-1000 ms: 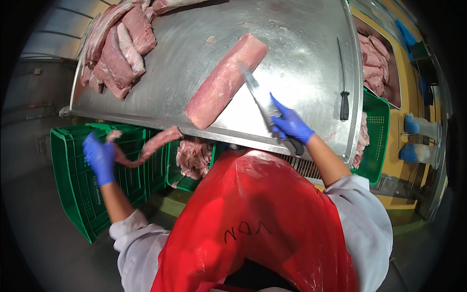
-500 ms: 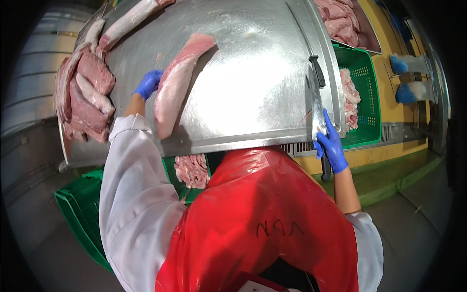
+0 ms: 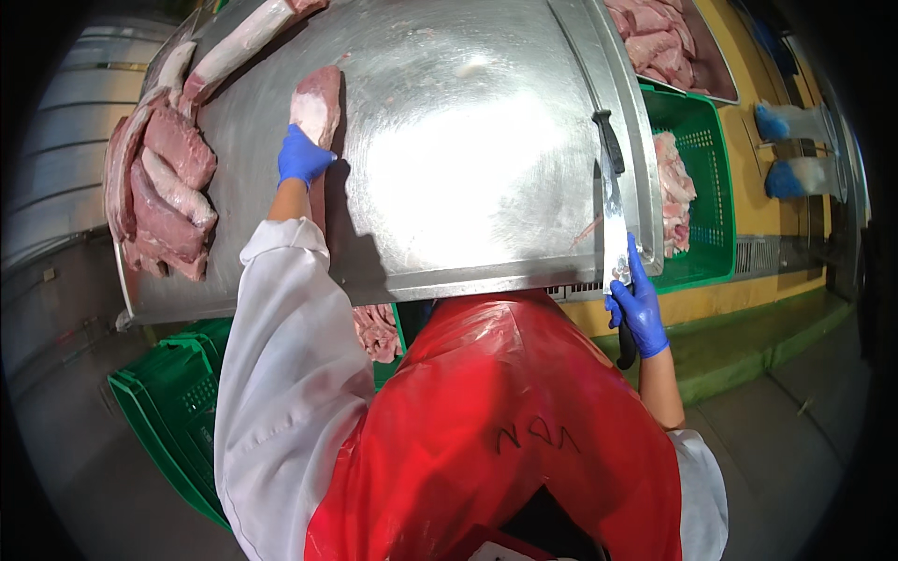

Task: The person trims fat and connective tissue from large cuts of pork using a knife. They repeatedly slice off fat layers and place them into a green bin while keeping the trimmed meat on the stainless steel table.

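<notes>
A long piece of pale pink meat (image 3: 318, 98) lies lengthwise on the steel table (image 3: 449, 234), left of the middle. My left hand (image 3: 305, 157), in a blue glove, is closed over its middle. Hand and sleeve hide much of the meat's near part. At the table's right edge, my gloved right hand (image 3: 641, 313) grips a knife (image 3: 615, 234) where blade and black handle meet. Its blade points away from me, and its handle end shows below my hand. A second knife with a black handle (image 3: 609, 140) lies along the table's right side, beside the held blade's tip.
Several meat pieces (image 3: 168, 192) are heaped at the table's left edge, with another long piece (image 3: 243, 47) behind. Green crates (image 3: 716, 187) stand right of the table and below its left front edge (image 3: 168, 383). A metal tray of meat (image 3: 655, 42) is at the far right.
My left hand has moved from beside the long meat piece onto its middle and closed on it. The piece has shifted left and turned straighter. My right hand has dropped slightly nearer with the knife.
</notes>
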The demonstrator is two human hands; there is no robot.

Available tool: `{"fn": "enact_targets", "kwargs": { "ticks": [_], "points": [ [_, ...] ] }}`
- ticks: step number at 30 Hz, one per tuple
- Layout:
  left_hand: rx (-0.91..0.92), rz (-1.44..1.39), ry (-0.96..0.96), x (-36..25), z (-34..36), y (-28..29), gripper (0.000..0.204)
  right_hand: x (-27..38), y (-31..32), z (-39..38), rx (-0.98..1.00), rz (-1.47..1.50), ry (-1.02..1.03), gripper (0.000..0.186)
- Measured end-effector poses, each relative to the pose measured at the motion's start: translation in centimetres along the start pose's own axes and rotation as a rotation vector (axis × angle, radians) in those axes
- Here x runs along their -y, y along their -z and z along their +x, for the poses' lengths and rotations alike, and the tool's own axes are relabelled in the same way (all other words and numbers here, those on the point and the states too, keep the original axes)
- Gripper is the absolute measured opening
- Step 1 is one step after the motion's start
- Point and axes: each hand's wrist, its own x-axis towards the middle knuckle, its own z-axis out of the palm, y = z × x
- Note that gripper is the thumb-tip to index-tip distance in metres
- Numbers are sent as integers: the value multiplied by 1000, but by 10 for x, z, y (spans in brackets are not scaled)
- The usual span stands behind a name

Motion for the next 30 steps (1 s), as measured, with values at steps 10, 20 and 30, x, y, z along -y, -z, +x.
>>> {"fn": "enact_targets", "kwargs": {
  "ticks": [10, 20, 30],
  "points": [
    [50, -203, -360, -49, -67, -34, 92, 21, -69, 131, 160, -308, 229, 80],
    [-375, 358, -755, -191, -65, -92, 23, 59, -84, 152, 91, -137, 339, 81],
    [-106, -93, -352, -200, -44, -29, 20, 11, -21, 106, 17, -167, 282, 79]
  ]
}}
